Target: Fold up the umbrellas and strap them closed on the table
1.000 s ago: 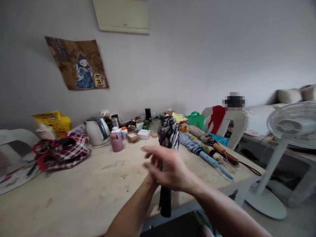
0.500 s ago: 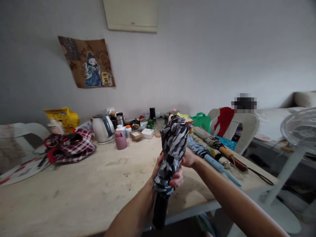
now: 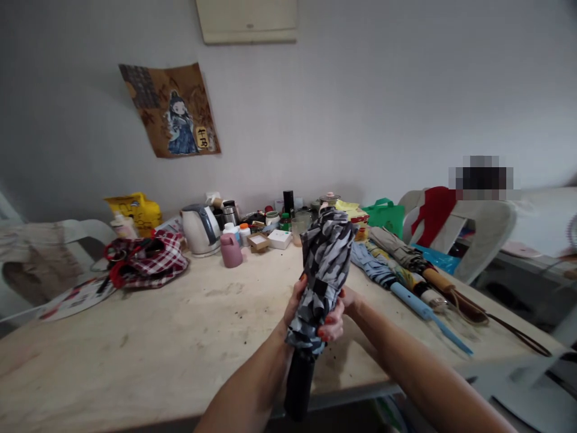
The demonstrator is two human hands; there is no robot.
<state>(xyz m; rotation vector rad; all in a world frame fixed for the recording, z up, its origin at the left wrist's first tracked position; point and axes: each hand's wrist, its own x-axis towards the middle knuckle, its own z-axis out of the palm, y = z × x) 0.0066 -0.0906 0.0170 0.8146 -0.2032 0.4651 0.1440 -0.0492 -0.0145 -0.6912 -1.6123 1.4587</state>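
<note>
A folded umbrella (image 3: pixel 328 246) with a grey, black and white camouflage pattern is held over the front edge of the table, its black handle (image 3: pixel 299 385) pointing down towards me. My left hand (image 3: pixel 331 325) is wrapped round the lower part of the canopy from behind, thumb on the left side and fingertips on the right. Against the canopy's right side, just above those fingertips, my right hand (image 3: pixel 350 300) is closed on the folded cloth; most of its fingers are hidden behind the umbrella. A dark strap patch (image 3: pixel 320 287) shows at mid-canopy.
Several folded umbrellas, one with a light blue handle (image 3: pixel 411 300), lie on the table (image 3: pixel 180 343) at right. A kettle (image 3: pixel 198 231), a pink jug (image 3: pixel 231 251) and a checked cloth bag (image 3: pixel 164 258) stand left. Behind the chair (image 3: pixel 489 234) is a person's blurred head.
The view has turned slightly left, so the background shifts right in the picture. Both hands keep their hold on the umbrella, with little change in grip.
</note>
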